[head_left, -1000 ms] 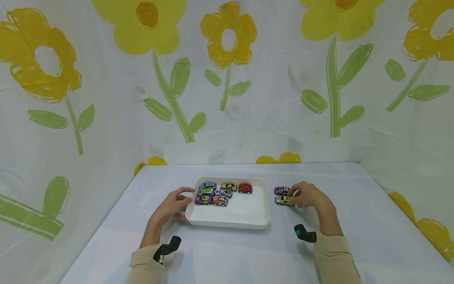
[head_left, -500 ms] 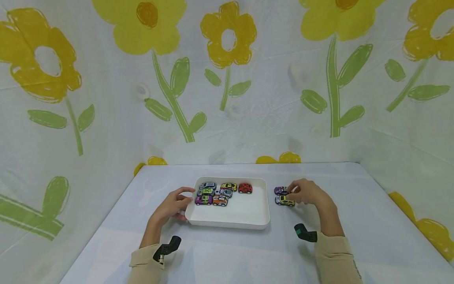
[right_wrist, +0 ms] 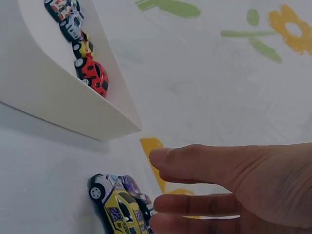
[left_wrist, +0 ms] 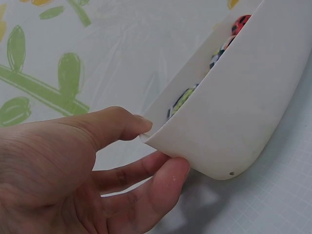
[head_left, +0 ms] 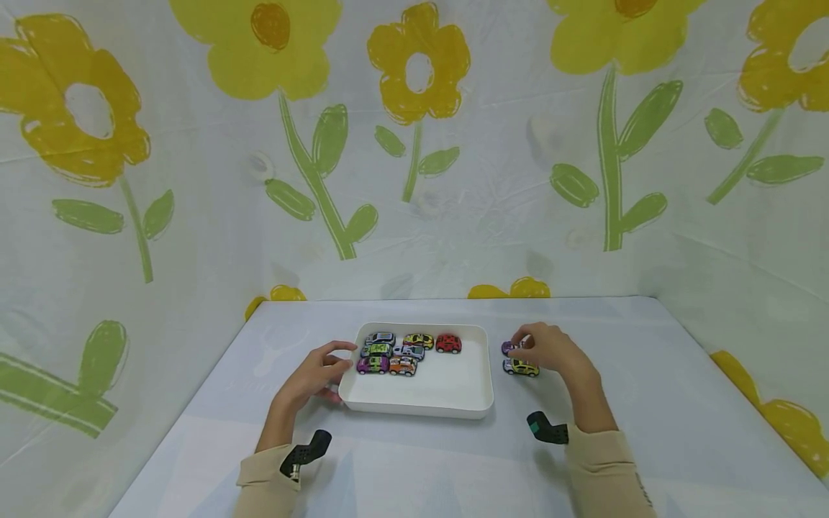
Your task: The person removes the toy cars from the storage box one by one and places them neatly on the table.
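Observation:
A white tray holds several small toy cars grouped toward its left and back. My left hand grips the tray's left end, the thumb at the rim and the fingers against the outer wall in the left wrist view. Right of the tray stand a purple toy car and, in front of it, a yellow toy car. My right hand reaches over the purple car and partly hides it. In the right wrist view its thumb and fingers are straight and apart, with the fingertips right beside the two cars.
Inside the tray, a red toy car sits furthest right, and an orange one is at the front of the group. Flower-printed sheeting encloses the light table at the back and sides.
My right hand has shifted from the yellow car back and left to the purple car, leaving the yellow one uncovered. The left hand and tray stay put.

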A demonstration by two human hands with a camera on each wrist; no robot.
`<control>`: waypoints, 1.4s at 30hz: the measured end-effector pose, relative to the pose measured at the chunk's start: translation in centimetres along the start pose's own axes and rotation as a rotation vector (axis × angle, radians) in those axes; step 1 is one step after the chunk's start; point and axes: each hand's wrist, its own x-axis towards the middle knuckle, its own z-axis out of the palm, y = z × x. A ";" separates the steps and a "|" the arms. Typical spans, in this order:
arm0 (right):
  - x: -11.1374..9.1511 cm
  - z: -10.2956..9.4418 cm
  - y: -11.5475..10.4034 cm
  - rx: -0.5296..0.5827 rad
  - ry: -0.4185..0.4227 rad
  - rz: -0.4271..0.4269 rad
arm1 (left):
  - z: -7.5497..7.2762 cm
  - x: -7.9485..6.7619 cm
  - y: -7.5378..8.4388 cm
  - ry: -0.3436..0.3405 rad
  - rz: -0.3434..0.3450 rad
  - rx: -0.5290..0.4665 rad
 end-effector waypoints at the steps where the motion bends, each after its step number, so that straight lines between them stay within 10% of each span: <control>1: 0.1 0.0 -0.2 -0.008 0.003 -0.008 | 0.0 0.0 0.0 0.004 0.000 -0.004; 42: 4.0 6.2 -7.9 -0.149 0.079 -0.150 | 0.5 0.2 -0.5 0.033 -0.023 -0.041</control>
